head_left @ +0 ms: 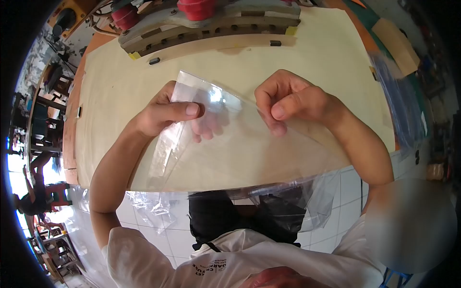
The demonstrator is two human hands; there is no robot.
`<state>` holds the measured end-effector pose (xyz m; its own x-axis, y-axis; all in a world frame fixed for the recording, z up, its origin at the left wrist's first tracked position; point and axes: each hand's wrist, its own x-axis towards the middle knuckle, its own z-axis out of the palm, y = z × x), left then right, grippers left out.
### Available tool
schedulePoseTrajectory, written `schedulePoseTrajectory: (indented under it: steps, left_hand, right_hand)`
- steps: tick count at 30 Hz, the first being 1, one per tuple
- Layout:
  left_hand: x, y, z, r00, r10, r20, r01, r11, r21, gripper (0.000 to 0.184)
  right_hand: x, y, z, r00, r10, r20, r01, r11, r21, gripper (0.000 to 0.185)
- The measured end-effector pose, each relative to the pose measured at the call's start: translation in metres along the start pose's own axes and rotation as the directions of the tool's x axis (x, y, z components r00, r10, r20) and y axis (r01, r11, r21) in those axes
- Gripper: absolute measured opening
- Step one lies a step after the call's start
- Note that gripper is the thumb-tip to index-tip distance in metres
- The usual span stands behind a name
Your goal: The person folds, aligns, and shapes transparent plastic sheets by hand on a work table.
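A clear plastic sheet (216,139) hangs between my two hands above the table, its pointed upper corner rising near my left hand. My left hand (177,113) grips the sheet's left part, thumb in front and fingers behind, seen through the plastic. On the right, my right hand (293,103) pinches the sheet's upper edge between curled fingers and thumb. Glare shows on the plastic beside my left fingers. Its lower part reaches over the table's front edge toward my lap.
The table (105,91) has a pale cover. At its back stands a long grey machine bar (216,33) with red knobs (197,8). Two small dark blocks (154,61) lie before it. Clear plastic sheets (401,103) hang at the right. At far left is a person (34,192).
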<state>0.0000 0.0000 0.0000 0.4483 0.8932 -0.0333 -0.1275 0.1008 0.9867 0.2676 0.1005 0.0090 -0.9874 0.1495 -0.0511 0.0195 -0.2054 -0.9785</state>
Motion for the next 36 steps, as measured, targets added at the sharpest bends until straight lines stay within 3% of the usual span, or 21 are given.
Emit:
schedulePoseTrajectory:
  steps: [3, 6, 11, 17, 30, 36]
  left_hand:
    - [-0.003, 0.001, -0.007, 0.996, -0.08, 0.033, 0.079, 0.997, 0.023, 0.031]
    - [-0.003, -0.004, -0.007, 0.995, -0.089, 0.041, 0.092, 0.994, -0.066, 0.033]
    - [-0.002, -0.011, -0.005, 0.997, 0.078, 0.001, -0.078, 0.992, -0.101, 0.036]
    - [-0.002, -0.006, -0.009, 0.998, 0.061, -0.005, -0.061, 0.997, -0.05, 0.045]
    - [-0.001, -0.01, -0.015, 0.99, 0.139, 0.012, -0.138, 0.988, -0.071, 0.038]
    - [-0.002, -0.006, -0.014, 0.993, 0.12, -0.007, -0.12, 0.992, 0.024, 0.038]
  right_hand:
    - [0.001, 0.005, 0.0, 0.999, -0.026, 0.019, 0.026, 0.999, 0.033, 0.024]
    - [0.002, 0.004, 0.001, 0.999, -0.045, -0.012, 0.045, 0.999, 0.005, 0.027]
    - [0.003, 0.005, 0.001, 1.0, -0.016, -0.017, 0.016, 1.0, 0.015, 0.026]
    - [0.002, 0.006, 0.001, 1.0, -0.016, 0.018, 0.016, 1.0, 0.005, 0.023]
    - [0.002, 0.008, -0.002, 0.999, -0.036, 0.039, 0.033, 0.997, 0.077, 0.021]
    - [0.003, 0.008, 0.0, 0.999, -0.051, 0.005, 0.05, 0.993, 0.109, 0.02]
